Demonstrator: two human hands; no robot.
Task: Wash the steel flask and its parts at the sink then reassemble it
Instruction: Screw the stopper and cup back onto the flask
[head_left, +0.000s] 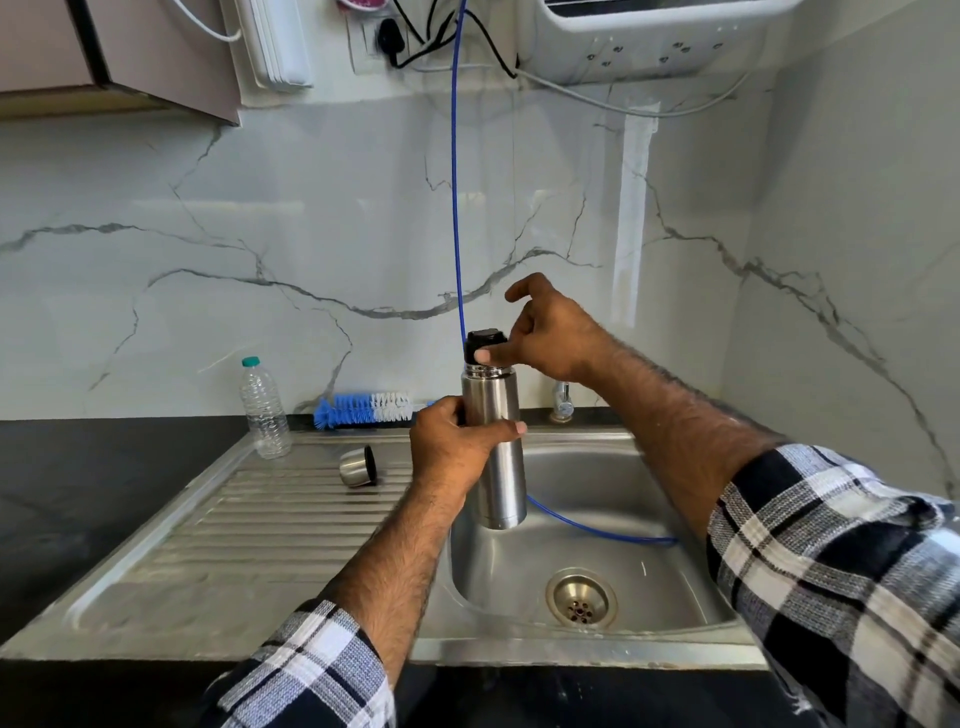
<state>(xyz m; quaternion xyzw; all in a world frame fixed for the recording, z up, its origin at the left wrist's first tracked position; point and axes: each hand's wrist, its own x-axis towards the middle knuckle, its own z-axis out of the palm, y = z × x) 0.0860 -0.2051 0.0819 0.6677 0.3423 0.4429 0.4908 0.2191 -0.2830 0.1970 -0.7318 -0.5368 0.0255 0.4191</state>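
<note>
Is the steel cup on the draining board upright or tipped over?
Tipped over: the steel cup lies on its side on the draining board, black-rimmed mouth facing right.

Home kitchen. Steel sink (649, 514) with ribbed drainboard (270, 509) sat in a black countertop (78, 493), marble-look backsplash (311, 234) behind, wall cabinet (104, 52) top left, bottle brush (363, 409) at the counter's back edge.

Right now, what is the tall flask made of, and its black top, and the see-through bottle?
The flask looks like brushed steel: silvery grey with soft reflections. Its black stopper is probably plastic, dull and dark apart from a glossier top. The bottle seems to be thin clear plastic, ribbed and see-through, with a green cap.
</note>
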